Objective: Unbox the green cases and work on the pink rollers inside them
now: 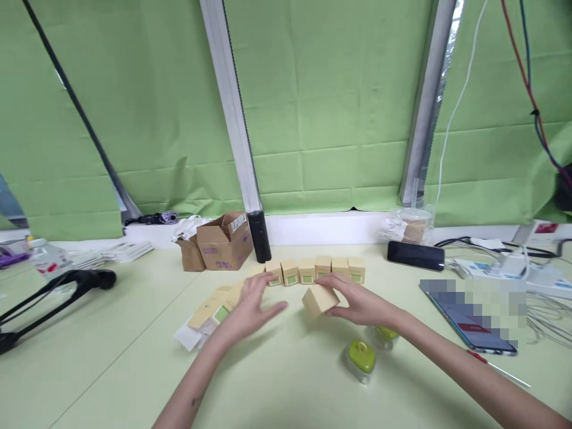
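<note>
My right hand [353, 298] grips a small tan cardboard box [319, 301], tilted, just above or on the table; which of the two I cannot tell. My left hand [254, 310] is open, thumb apart from the fingers, with its fingertips close to a row of several similar small boxes [307, 273] with green labels. Flat tan cartons [208, 307], partly in clear plastic, lie beneath and left of that hand. In front of my right forearm stands a clear container with a green lid [361, 356]. A second green-lidded container [386, 333] is partly hidden by the forearm.
Behind the row are an open brown carton [226, 241] and a black cylinder [259, 236]. To the right lie a black phone [415, 255], a larger device [469, 322], a red-handled screwdriver [500, 368] and a power strip [487, 271]. A black frame [58, 298] lies left.
</note>
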A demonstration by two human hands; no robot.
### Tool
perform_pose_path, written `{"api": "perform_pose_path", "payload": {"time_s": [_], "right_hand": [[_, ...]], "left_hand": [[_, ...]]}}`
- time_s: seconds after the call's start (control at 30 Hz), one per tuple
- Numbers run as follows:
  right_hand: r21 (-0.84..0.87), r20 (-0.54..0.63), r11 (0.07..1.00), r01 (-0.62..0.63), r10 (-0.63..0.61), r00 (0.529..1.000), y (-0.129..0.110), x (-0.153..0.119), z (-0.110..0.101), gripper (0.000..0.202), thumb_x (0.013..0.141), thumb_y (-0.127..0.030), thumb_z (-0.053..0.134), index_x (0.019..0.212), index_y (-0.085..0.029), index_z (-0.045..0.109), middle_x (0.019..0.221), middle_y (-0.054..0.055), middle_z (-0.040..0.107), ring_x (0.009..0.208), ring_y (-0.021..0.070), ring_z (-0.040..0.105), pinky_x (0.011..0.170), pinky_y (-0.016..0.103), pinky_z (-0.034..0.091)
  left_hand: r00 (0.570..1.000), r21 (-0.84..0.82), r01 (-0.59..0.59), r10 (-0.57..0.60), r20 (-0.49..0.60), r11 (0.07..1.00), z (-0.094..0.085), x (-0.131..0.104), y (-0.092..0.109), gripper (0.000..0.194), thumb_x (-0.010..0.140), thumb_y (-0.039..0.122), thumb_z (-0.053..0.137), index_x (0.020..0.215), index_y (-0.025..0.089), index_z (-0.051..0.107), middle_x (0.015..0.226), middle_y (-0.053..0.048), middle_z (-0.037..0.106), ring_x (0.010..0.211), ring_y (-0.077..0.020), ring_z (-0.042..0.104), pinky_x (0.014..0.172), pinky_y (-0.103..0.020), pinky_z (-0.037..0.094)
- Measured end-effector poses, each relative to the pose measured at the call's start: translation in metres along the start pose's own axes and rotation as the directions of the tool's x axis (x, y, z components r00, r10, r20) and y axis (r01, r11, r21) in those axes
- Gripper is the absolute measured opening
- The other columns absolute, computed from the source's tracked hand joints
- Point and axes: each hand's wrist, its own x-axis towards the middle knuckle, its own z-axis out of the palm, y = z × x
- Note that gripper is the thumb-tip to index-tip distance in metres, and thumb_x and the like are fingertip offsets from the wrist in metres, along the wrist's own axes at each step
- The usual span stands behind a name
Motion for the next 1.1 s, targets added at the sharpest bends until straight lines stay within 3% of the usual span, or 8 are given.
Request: {"api": "perform_pose_path", "payload": {"time_s": [0.1,0.17,0.23,0.37,0.5,0.83,0.97,1.1], "right_hand": [[0.104,-0.017,0.980,0.169,-0.168,0.986,-0.024,-0.029,-0.012,0.054,0.078,-0.015,0.062,0.127,-0.026,0.041,0.127,0.006,0.054,0.122,0.0195,0.046,0.100,0.034,0.041],[0.131,-0.058,0.969,0.207,-0.201,0.978,-0.035,-0.049,-0.016,0.058,0.079,-0.010,0.058,0.130,-0.028,0.038,0.131,0.006,0.051,0.124,0.0202,0.044,0.102,0.036,0.040],[0.154,-0.132,0.978,0.145,-0.125,0.983,-0.039,-0.066,-0.016,0.064,0.079,-0.011,0.057,0.135,-0.030,0.033,0.141,0.008,0.039,0.132,0.0241,0.034,0.105,0.043,0.037],[0.454,-0.289,0.885,-0.105,0.258,0.922,-0.035,-0.084,-0.011,0.059,0.086,-0.025,0.052,0.138,-0.031,0.025,0.143,0.011,0.034,0.129,0.0266,0.039,0.100,0.049,0.042],[0.680,-0.273,0.707,-0.193,0.489,0.829,-0.025,-0.083,-0.002,0.035,0.088,-0.032,0.050,0.122,-0.028,0.044,0.126,0.009,0.052,0.111,0.0231,0.056,0.090,0.043,0.051],[0.720,-0.410,0.678,-0.146,0.585,0.699,-0.021,-0.082,0.017,0.036,0.068,-0.010,0.052,0.099,-0.026,0.044,0.100,0.001,0.055,0.078,0.0151,0.061,0.062,0.027,0.053],[0.625,-0.457,0.754,-0.203,0.564,0.687,-0.012,-0.088,0.012,0.033,0.066,-0.008,0.044,0.095,-0.024,0.047,0.099,0.003,0.059,0.077,0.0175,0.061,0.062,0.029,0.051],[0.395,-0.563,0.888,-0.237,0.438,0.701,-0.010,-0.092,0.008,0.034,0.072,-0.008,0.043,0.100,-0.026,0.053,0.131,0.006,0.045,0.120,0.0265,0.046,0.094,0.042,0.044]], "left_hand": [[0.924,-0.475,-0.160,0.301,0.237,0.865,0.002,-0.001,0.041,0.088,0.062,0.048,0.074,0.136,0.030,0.031,0.146,-0.006,0.034,0.130,-0.0251,0.036,0.105,-0.037,0.032],[0.845,-0.651,-0.180,0.455,0.282,0.738,0.006,0.002,0.064,0.082,0.057,0.043,0.080,0.129,0.028,0.044,0.135,-0.006,0.049,0.121,-0.0254,0.047,0.102,-0.037,0.036],[0.838,-0.701,-0.214,0.496,0.226,0.681,0.012,0.006,0.080,0.069,0.059,0.040,0.080,0.120,0.026,0.053,0.123,-0.005,0.058,0.111,-0.0239,0.055,0.095,-0.036,0.043],[0.891,-0.427,-0.430,0.451,-0.055,0.796,0.027,0.013,0.102,0.060,0.062,0.041,0.077,0.116,0.027,0.055,0.115,-0.005,0.061,0.107,-0.0252,0.055,0.091,-0.041,0.044],[0.798,-0.080,-0.597,0.582,-0.157,0.798,0.041,0.014,0.115,0.054,0.070,0.030,0.072,0.120,0.027,0.051,0.113,-0.006,0.061,0.104,-0.0263,0.054,0.086,-0.045,0.047],[0.591,0.350,-0.722,0.795,-0.136,0.597,0.055,0.013,0.134,0.045,0.078,0.008,0.051,0.122,0.020,0.047,0.115,-0.008,0.059,0.109,-0.0277,0.051,0.085,-0.039,0.050],[0.676,0.238,-0.688,0.725,-0.131,0.685,0.053,0.015,0.133,0.047,0.078,0.014,0.052,0.123,0.022,0.043,0.116,-0.008,0.058,0.109,-0.0270,0.051,0.075,-0.036,0.053],[0.745,0.070,-0.650,0.653,-0.132,0.756,0.050,0.018,0.127,0.049,0.076,0.024,0.059,0.122,0.025,0.041,0.117,-0.008,0.056,0.107,-0.0266,0.051,0.072,-0.037,0.054]]}}
